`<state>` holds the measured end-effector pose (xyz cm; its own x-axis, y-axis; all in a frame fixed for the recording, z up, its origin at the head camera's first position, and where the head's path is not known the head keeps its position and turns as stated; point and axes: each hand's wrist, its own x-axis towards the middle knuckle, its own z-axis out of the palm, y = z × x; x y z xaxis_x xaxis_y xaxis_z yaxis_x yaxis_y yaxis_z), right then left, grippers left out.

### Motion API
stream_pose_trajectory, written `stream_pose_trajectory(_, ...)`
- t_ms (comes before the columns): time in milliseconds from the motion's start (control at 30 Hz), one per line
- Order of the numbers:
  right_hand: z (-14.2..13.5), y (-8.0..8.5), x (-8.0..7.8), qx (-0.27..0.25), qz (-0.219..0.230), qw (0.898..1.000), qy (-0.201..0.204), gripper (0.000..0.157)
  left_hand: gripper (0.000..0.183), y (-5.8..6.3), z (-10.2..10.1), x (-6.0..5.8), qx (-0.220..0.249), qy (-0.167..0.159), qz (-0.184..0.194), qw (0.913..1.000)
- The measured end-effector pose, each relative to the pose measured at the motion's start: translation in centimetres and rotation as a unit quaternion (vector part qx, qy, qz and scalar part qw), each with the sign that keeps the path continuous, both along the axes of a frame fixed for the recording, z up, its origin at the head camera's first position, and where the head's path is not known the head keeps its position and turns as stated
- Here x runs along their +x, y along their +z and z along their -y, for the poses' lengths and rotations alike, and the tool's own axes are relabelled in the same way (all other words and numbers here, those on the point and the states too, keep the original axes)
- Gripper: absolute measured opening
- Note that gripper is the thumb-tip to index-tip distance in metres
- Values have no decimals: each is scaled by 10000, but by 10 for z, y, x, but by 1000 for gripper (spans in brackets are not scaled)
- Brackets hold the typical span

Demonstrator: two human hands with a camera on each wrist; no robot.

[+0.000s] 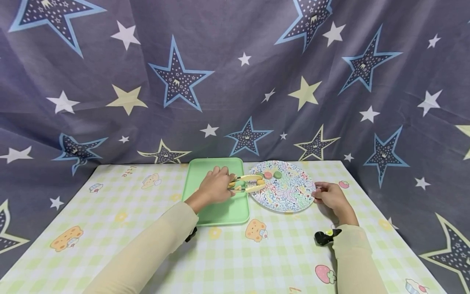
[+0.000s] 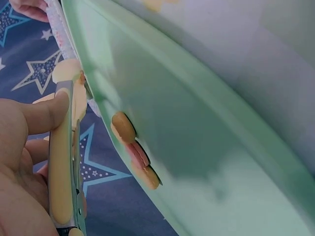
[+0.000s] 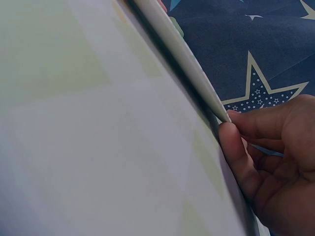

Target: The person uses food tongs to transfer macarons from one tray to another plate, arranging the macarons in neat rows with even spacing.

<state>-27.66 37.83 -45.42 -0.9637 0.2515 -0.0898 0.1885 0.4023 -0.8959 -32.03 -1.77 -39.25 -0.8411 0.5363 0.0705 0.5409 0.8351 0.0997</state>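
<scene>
The right hand (image 1: 332,198) pinches a round white plate with rainbow squiggles (image 1: 290,196). The left hand (image 1: 218,185) grips pale yellow-and-silver tongs (image 1: 255,188) over its left edge, a tan round cookie (image 1: 260,182) between the tips. Farther back, a pink cookie (image 1: 268,175) and a green cookie (image 1: 277,174) lie on the plate.

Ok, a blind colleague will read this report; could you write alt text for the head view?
The left hand, over a green tray, holds tongs, an orange macaron between the tips by the left edge of a speckled plate; the right hand pinches its right edge. A pink macaron and a green macaron lie on the plate; a starry curtain hangs behind.
</scene>
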Motion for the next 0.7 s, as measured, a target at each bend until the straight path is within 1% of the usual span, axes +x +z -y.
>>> stream_pose_trajectory(267,1,1,1,10,91,10000,-27,53,65,0,-1,-1,28,37,71,10000)
stream_pose_trajectory(400,1,2,2,2,41,10000,34,52,65,0,-1,-1,12,46,54,10000)
stream_pose_trajectory(700,1,2,3,-7,-46,10000,87,51,67,2,-1,-1,156,48,123,9998)
